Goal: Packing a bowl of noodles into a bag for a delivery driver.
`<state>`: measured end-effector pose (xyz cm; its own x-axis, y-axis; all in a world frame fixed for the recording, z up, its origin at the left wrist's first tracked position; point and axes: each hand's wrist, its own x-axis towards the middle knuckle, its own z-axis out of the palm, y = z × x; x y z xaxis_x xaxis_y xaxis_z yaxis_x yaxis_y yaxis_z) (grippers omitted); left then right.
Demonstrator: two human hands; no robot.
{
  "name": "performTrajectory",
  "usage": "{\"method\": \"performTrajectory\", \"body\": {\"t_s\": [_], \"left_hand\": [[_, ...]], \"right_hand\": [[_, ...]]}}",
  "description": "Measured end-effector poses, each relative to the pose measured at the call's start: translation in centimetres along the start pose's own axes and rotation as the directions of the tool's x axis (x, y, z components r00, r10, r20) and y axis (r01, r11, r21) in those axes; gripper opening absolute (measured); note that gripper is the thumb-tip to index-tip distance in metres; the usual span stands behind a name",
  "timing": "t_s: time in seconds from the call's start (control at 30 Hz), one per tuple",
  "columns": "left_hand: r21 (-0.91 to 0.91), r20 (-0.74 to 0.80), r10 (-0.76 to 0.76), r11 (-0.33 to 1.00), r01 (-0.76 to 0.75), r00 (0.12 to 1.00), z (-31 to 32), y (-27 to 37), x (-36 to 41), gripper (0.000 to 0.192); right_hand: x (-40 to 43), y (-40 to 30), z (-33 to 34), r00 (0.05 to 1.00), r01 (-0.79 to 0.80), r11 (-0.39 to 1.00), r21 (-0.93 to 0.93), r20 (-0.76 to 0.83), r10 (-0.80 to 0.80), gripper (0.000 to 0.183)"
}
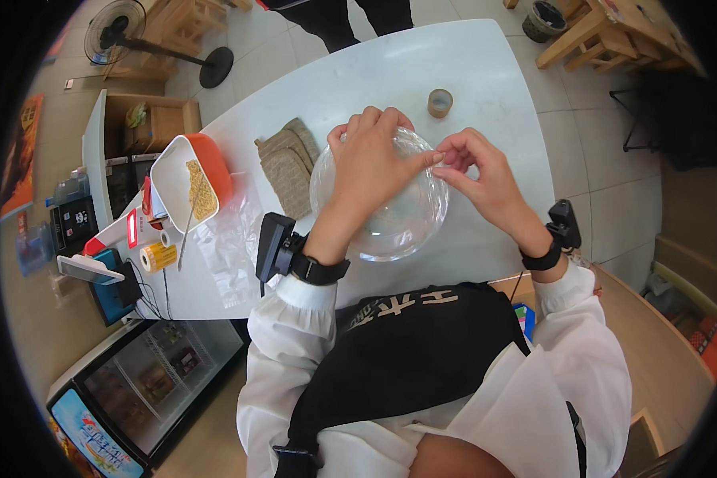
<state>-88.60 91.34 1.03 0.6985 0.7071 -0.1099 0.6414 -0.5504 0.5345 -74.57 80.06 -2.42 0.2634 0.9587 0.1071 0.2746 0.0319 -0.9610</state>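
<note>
A round clear plastic item, perhaps a bowl or a roll of film, (394, 233) lies on the white table (484, 66) before me. My left hand (373, 152) rests spread over its top, with the thumb reaching to the right rim. At that rim the thumb and fingertips of my right hand (475, 164) come close to my left thumb; whether anything thin is pinched between them cannot be told. Just beyond stands a roll of brown tape (440, 103). Folded brown cloths (290, 167) lie left of the clear item.
Left on the table are an orange and white container (206, 149) of yellow granules with a metal utensil, clear plastic bags (230, 251), a yellow label roll (158, 257) and a device on a stand (89, 269). A person in dark trousers (334, 24) stands beyond the far edge.
</note>
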Motion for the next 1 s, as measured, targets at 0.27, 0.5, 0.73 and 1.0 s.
{"method": "performTrajectory", "body": {"t_s": [0.27,0.5,0.73,1.0], "left_hand": [[-0.052,-0.329,0.048,0.996,-0.069,0.943,-2.8,-2.1,-4.3,0.05],[-0.722,-0.205,-0.512,0.654,0.224,0.834,0.4,-7.7,-13.4,0.038],[-0.966,0.236,-0.47,-0.014,0.26,0.851,0.5,-6.9,-14.5,0.023],[-0.955,0.233,-0.447,0.063,0.29,0.864,0.5,-6.5,-14.4,0.023]], "right_hand": [[-0.6,0.8,1.5,0.948,-0.296,0.871,0.393,0.012,0.317,0.022],[0.2,2.9,1.9,0.89,-0.438,0.598,0.671,0.232,0.393,0.019],[-0.3,-0.1,1.7,0.887,-0.429,0.648,0.629,0.161,0.432,0.022],[-2.1,-0.7,1.4,0.889,-0.457,0.81,0.367,0.161,0.429,0.025]]}}
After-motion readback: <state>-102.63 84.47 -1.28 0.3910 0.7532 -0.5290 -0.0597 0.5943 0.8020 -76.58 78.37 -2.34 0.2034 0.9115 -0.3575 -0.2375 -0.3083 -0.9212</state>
